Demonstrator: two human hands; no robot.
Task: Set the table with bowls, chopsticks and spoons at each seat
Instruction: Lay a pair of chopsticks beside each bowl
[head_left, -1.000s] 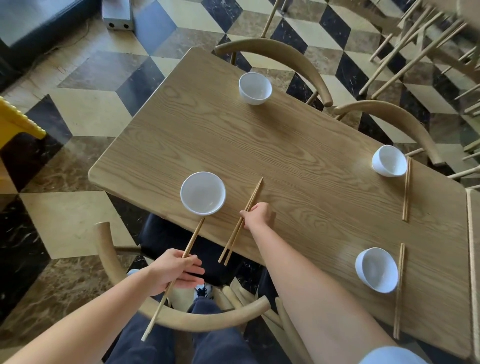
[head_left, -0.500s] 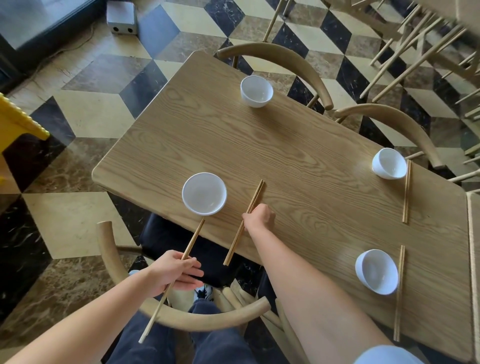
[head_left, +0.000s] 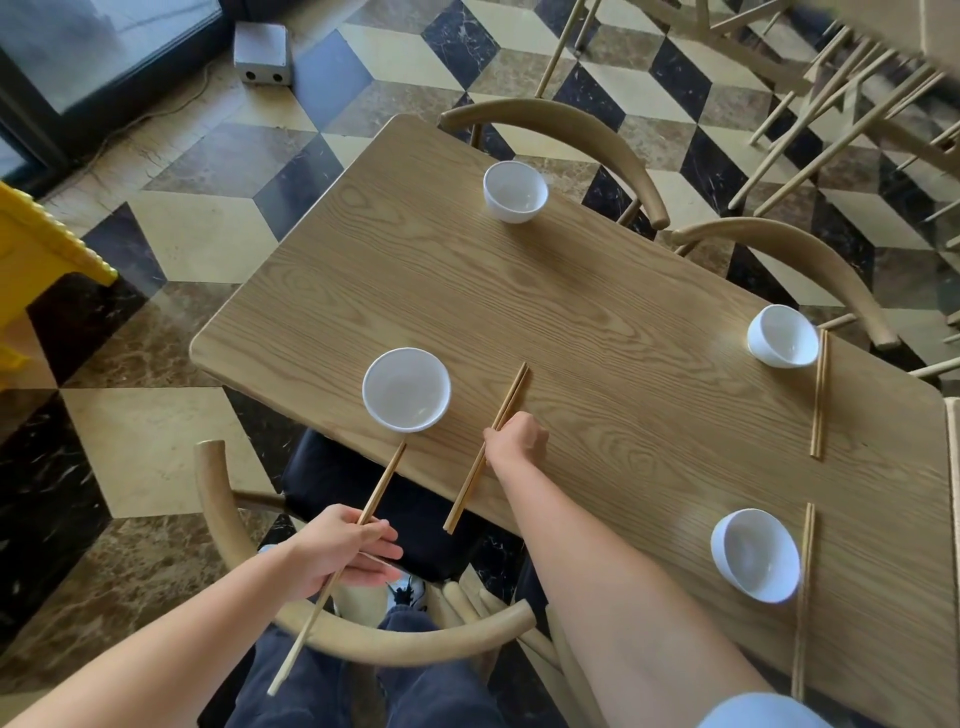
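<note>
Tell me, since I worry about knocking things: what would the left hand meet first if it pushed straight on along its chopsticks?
Probably the near bowl: the left hand and its chopsticks aim there, though height is unclear.

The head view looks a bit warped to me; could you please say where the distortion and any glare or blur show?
Head view: wide-angle bending curves the table edges and spreads the floor tiles; soft daylight sheen lies on the floor near the glass door; chair legs at upper right look slightly smeared; the bowls stay sharp.
</note>
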